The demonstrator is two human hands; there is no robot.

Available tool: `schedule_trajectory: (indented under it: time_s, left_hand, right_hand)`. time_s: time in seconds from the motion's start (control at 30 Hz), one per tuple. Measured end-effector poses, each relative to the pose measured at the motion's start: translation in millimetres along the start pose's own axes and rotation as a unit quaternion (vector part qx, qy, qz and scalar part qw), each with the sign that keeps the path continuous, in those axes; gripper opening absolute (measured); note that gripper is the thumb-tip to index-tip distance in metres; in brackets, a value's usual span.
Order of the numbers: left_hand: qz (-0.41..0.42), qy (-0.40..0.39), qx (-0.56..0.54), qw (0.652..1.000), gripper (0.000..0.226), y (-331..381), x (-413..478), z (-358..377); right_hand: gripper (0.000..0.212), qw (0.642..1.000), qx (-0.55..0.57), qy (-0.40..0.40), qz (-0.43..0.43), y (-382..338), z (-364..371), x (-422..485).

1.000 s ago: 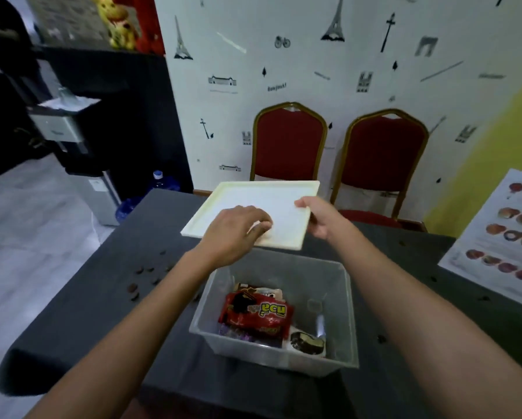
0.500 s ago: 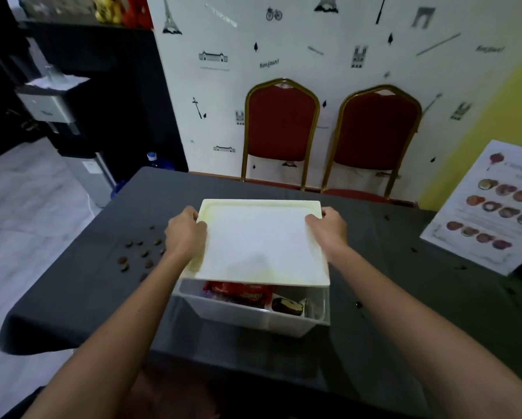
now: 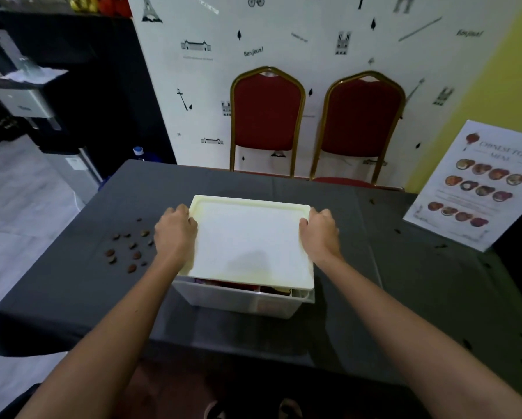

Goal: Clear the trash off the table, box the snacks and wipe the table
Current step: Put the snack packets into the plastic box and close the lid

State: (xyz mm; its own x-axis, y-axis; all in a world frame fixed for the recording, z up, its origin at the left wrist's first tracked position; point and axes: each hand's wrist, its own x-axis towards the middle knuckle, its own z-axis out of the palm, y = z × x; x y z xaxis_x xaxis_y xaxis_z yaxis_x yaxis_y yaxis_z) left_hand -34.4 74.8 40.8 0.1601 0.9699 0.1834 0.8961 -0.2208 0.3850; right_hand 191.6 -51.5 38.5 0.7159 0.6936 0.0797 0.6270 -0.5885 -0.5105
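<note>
A cream-white lid [image 3: 249, 241] lies flat on top of a clear plastic box [image 3: 244, 300] in the middle of the dark grey table [image 3: 420, 285]. Red snack packets show as a thin strip under the lid's near edge; the rest of the contents is hidden. My left hand [image 3: 175, 234] grips the lid's left edge and my right hand [image 3: 320, 231] grips its right edge. Several small brown scraps [image 3: 129, 249] lie scattered on the cloth left of the box.
A laminated food menu [image 3: 477, 189] leans at the table's right side, with a few dark crumbs [image 3: 441, 246] near it. Two red chairs [image 3: 267, 116] with gold frames stand behind the table against the white wall. A water dispenser [image 3: 32, 101] stands at the left.
The lid came down from above the far side of the box onto its top, my hands now at its two side edges. The snacks inside are now almost fully covered.
</note>
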Motion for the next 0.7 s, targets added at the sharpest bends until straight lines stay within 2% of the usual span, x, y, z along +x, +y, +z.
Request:
schedule_trajectory:
  time_s: [0.2, 0.43, 0.7]
  left_hand:
    - [0.006, -0.012, 0.009, 1.0, 0.023, -1, -2, 2]
    - [0.021, 0.015, -0.016, 1.0, 0.028, -7, -10, 7]
    - [0.016, 0.014, 0.022, 1.0, 0.028, -4, -16, 7]
  right_hand:
    - [0.032, 1.0, -0.011, -0.004, 0.005, 0, 3, -6]
    - [0.034, 0.999, 0.017, -0.014, 0.029, 8, 13, -6]
    - [0.036, 0.999, -0.048, -0.015, 0.011, -3, 5, 0]
